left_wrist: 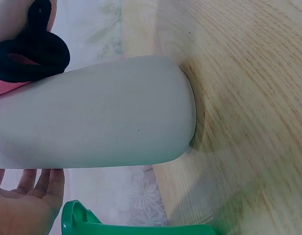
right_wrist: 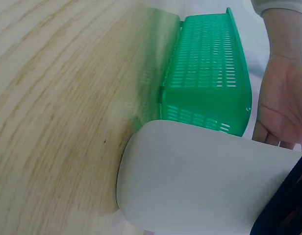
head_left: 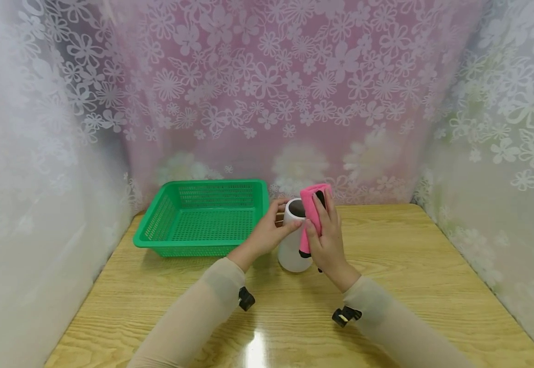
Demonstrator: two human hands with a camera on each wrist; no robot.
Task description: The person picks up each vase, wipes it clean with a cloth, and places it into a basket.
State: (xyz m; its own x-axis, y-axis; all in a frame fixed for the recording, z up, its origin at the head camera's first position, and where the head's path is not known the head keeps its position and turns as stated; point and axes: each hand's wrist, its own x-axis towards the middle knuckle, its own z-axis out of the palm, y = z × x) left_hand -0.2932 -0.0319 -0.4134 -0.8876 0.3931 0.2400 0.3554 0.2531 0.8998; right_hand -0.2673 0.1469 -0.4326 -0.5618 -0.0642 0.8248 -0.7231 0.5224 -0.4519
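Note:
A white vase (head_left: 294, 258) with a wide mouth and dark inside stands upright on the wooden table. My left hand (head_left: 269, 232) holds it near the top from the left, thumb across the front; the left wrist view shows its fingers along the side of the vase (left_wrist: 107, 117). A folded pink cloth (head_left: 311, 209) with black edging is in my right hand (head_left: 330, 240), lying against the right side of the vase near the rim. In the right wrist view, only the dark edging of the cloth (right_wrist: 283, 196) shows beside the vase.
A green plastic basket (head_left: 202, 250) with perforated walls stands to the left of the vase, close to my left hand. Floral curtains (head_left: 267, 92) hang behind the table and on both sides. Wooden tabletop (head_left: 409, 266) extends to the right.

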